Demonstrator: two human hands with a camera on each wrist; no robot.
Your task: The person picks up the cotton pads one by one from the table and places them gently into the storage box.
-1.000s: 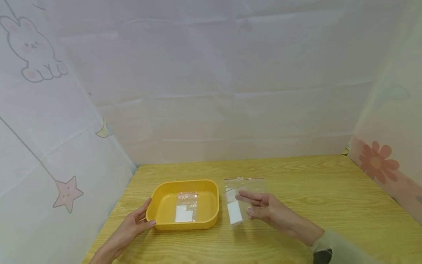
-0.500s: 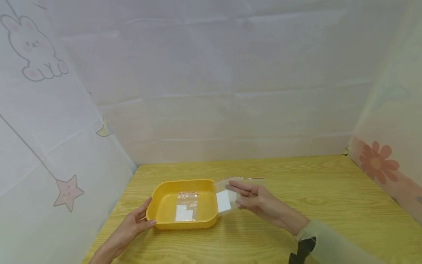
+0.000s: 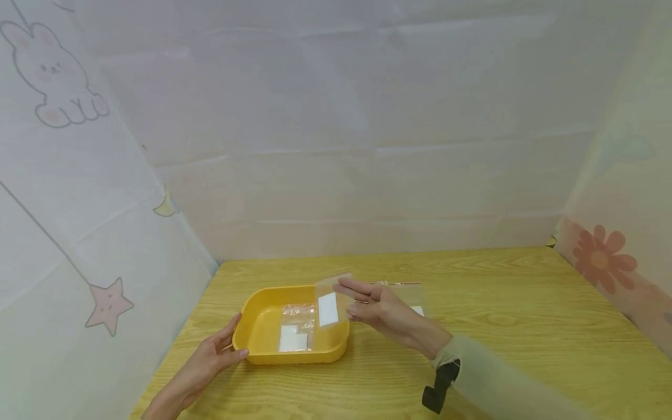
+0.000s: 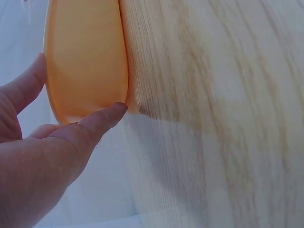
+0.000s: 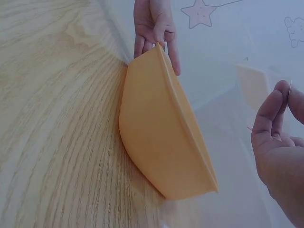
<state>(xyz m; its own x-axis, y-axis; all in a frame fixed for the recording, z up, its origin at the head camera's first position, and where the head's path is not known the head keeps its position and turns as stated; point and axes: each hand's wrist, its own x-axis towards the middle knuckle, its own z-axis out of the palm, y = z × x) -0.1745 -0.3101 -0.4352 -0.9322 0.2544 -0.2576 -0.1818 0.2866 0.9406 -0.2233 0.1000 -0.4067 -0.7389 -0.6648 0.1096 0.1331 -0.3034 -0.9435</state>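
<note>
My left hand (image 3: 207, 356) grips the left end of a yellow plastic tray (image 3: 294, 357), thumb at the front corner and fingers around the far side. In the left wrist view, thumb and fingers touch the rounded end of the tray (image 4: 88, 57). Over the tray's right rim, my right hand (image 3: 383, 315) pinches a small clear zip bag (image 3: 328, 309) with a white piece inside. The right wrist view shows this bag (image 5: 254, 85) raised between thumb and fingertips. A similar zip bag (image 3: 293, 339) with white pieces lies in the tray.
Another clear zip bag (image 3: 415, 291) lies on the wooden table (image 3: 504, 326), partly hidden behind my right hand. Printed cloth walls (image 3: 378, 128) enclose the table at the back and both sides.
My right hand has carried the zip bag leftward from beside the tray to over its right rim. The left hand and tray have stayed put.
</note>
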